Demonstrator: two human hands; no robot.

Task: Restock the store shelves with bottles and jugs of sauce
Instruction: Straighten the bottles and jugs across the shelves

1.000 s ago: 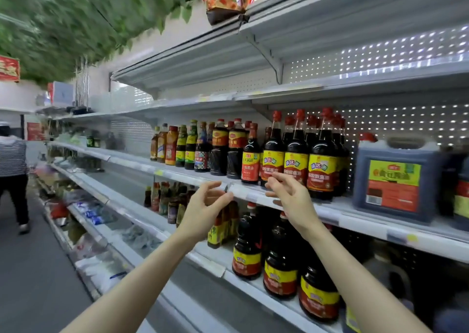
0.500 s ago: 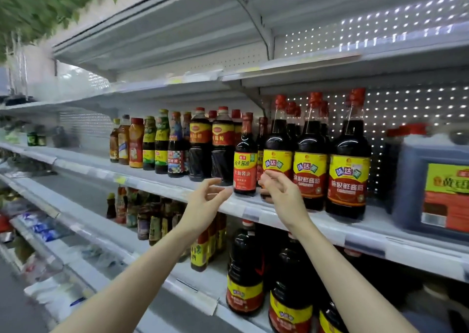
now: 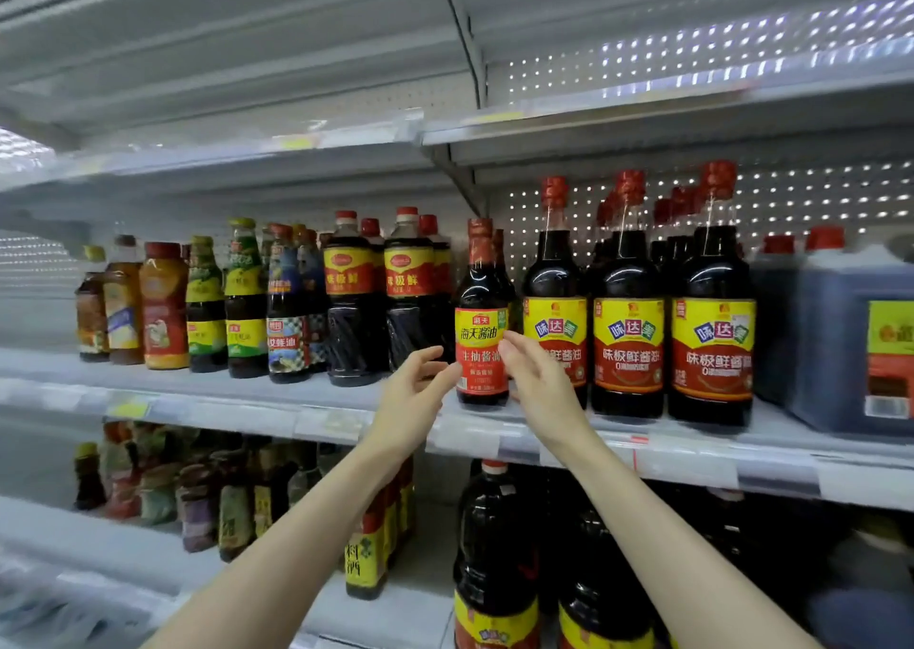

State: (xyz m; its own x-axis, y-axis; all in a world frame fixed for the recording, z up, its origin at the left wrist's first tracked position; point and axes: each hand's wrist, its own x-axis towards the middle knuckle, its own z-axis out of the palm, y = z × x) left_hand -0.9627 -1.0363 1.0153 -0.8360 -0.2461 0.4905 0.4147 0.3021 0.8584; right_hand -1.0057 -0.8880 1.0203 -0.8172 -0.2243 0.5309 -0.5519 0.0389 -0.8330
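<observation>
- A person's left hand (image 3: 410, 401) and right hand (image 3: 541, 386) are flanking a red-labelled sauce bottle (image 3: 482, 347).
- The fingers of both hands are lying loosely straight at the label's edges, gripping nothing.
- The bottle is standing upright between the fingertips, at the front of the shelf (image 3: 247, 408).
- Larger bottles (image 3: 628, 342) and a jug (image 3: 850, 347) are lining up beyond the right fingers. The shelf is lying bare far beyond the left fingers, so the restocking seems only partly done.
</observation>
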